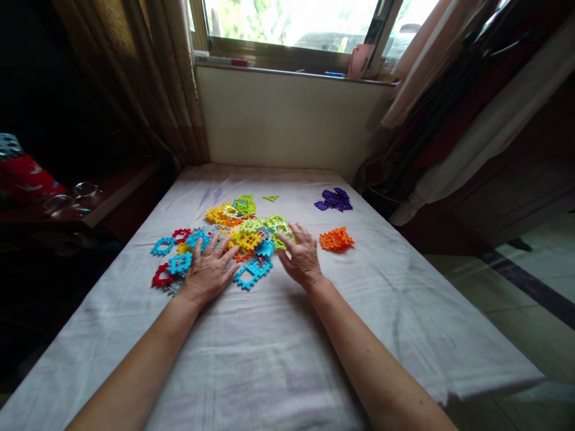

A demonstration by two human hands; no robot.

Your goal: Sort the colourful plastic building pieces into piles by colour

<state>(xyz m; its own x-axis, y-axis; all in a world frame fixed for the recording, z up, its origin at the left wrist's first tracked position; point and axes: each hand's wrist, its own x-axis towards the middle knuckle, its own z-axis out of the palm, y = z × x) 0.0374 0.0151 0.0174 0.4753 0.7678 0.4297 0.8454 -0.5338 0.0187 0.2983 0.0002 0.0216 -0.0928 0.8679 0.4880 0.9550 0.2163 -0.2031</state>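
Note:
Flat plastic pieces with notched edges lie in a mixed pile on a cloth-covered table. My left hand rests with fingers spread over the pile's left part, touching blue pieces. My right hand has its fingers apart at the pile's right edge, beside light green pieces. Yellow pieces lie between the hands, and a joined blue pair is nearer to me. Red pieces sit at the far left of the pile.
Orange pieces form a separate heap right of my right hand. A purple heap lies behind it. A small green triangular piece is near the back. Glasses rest on a dark side table at left.

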